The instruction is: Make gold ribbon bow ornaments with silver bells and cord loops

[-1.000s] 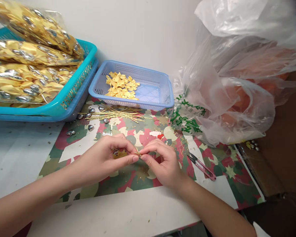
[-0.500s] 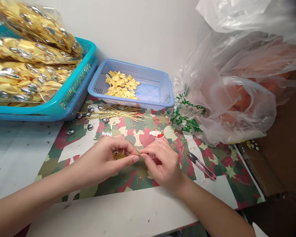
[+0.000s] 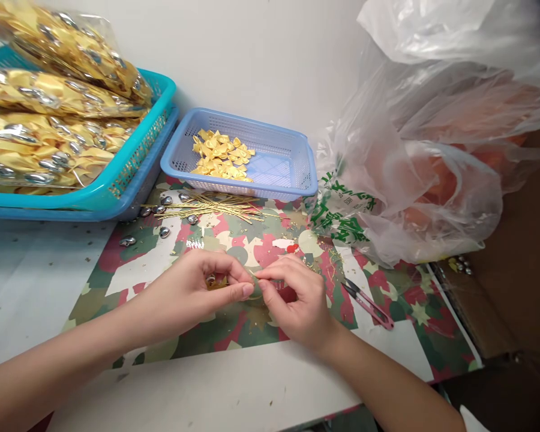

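Observation:
My left hand (image 3: 198, 282) is closed in a pinch on a gold ribbon piece (image 3: 218, 284), mostly hidden behind the fingers, with a shiny silver bit showing. Fingertip to fingertip with it, my right hand (image 3: 299, 297) pinches a thin gold tie (image 3: 252, 273) that runs between the two hands. Beyond my hands lies a loose bundle of gold ties (image 3: 211, 206). Several silver heart-shaped beads (image 3: 164, 231) are scattered at its left end. To the right of my right hand rests a pair of thread snips (image 3: 369, 305) with pink handles.
A blue basket (image 3: 292, 144) holding gold ribbon bows (image 3: 220, 155) stands against the wall. At left, a teal basket (image 3: 162, 96) is piled with bagged gold-and-silver pieces (image 3: 49, 144). Crumpled clear plastic bags (image 3: 423, 168) bulge at right. Patterned paper (image 3: 234, 333) covers the tabletop.
Both hands stay nearly in place. The right fingertips have shifted slightly, and a curved stretch of the gold tie now shows just below the fingertips.

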The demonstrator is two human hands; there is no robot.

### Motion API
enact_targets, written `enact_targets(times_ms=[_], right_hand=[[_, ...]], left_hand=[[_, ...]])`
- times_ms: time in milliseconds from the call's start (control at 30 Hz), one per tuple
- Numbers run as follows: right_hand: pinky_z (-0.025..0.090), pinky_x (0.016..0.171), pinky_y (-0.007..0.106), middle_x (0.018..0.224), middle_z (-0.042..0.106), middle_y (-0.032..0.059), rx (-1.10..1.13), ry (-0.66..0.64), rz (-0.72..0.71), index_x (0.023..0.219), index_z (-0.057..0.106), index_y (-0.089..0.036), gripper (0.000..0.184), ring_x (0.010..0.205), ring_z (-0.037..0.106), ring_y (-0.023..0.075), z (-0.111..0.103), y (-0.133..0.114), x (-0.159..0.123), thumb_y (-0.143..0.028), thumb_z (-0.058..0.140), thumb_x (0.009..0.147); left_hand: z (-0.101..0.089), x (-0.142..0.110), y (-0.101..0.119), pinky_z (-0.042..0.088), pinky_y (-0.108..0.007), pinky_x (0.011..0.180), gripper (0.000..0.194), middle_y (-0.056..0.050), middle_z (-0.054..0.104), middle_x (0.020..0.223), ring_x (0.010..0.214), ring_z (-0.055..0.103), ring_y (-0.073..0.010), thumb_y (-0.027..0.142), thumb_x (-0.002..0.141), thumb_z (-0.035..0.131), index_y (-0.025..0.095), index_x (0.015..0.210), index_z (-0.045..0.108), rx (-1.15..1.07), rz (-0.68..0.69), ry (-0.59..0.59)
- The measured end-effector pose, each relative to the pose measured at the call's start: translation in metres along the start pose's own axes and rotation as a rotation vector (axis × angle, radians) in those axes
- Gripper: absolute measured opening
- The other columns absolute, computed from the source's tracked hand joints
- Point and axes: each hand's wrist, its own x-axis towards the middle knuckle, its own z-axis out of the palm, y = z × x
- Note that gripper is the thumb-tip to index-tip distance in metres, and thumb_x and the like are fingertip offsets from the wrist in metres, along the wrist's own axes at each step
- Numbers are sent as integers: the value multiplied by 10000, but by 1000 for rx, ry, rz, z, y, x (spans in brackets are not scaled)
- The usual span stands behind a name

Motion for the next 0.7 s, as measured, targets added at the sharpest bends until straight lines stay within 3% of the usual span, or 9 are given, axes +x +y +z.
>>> enact_targets(times_ms=[133, 333, 700], right_hand=[[508, 662, 353, 755, 731, 27, 31, 2, 55, 877, 687, -215, 134, 666, 620, 167, 2, -1, -1, -115, 598, 868], [517, 630, 328, 735, 728, 15, 40, 16, 130, 855, 710, -228, 146, 655, 625, 161, 2, -3, -1, -126, 605, 864], [498, 601, 307, 736, 728, 19, 92, 8, 185, 853, 727, -219, 138, 643, 614, 154, 2, -4, -1, -131, 621, 855]], left_hand=[[1, 0, 2, 269, -175, 436, 174, 55, 517, 538, 476, 368, -73, 346, 723, 777, 189, 690, 711, -155, -110, -55], [0, 1, 2, 258, -191, 458, 215, 41, 539, 571, 513, 383, -85, 357, 680, 805, 177, 671, 688, -184, -174, -49], [1, 2, 3, 273, -183, 449, 237, 39, 541, 573, 506, 393, -82, 389, 691, 794, 173, 696, 696, -174, -152, -48]])
